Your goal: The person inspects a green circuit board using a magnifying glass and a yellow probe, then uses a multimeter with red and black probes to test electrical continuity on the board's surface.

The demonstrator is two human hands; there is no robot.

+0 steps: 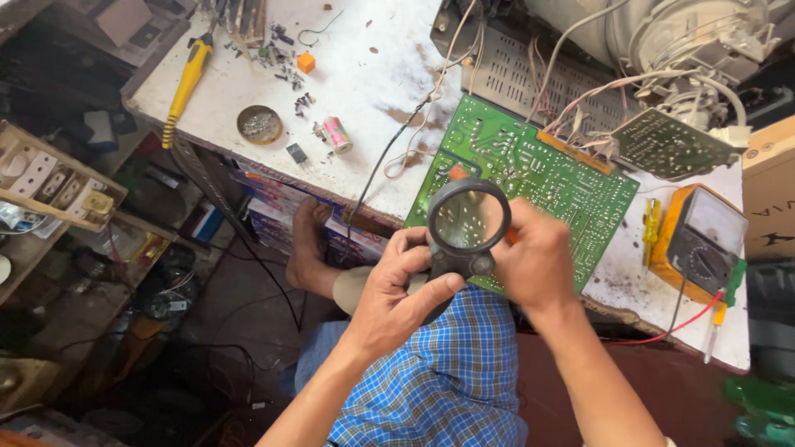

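A round magnifying glass with a black frame (467, 217) is held over the near edge of a green circuit board (542, 178) that lies on the white workbench (373, 58). My left hand (399, 291) grips the black handle of the magnifier from below. My right hand (537, 261) is beside the lens on its right, fingers closed near the frame and over the board's edge; what they pinch is hidden, apart from a bit of orange showing by them. Wires run from the board's far edge to a second small board (669, 142).
An orange multimeter (702, 240) with red and black leads sits at the right. A yellow-handled screwdriver (187, 79), a round tin (259, 124) of small parts, and loose components lie on the left of the bench. A cardboard box (770, 186) stands far right. Shelves and cables fill the floor at left.
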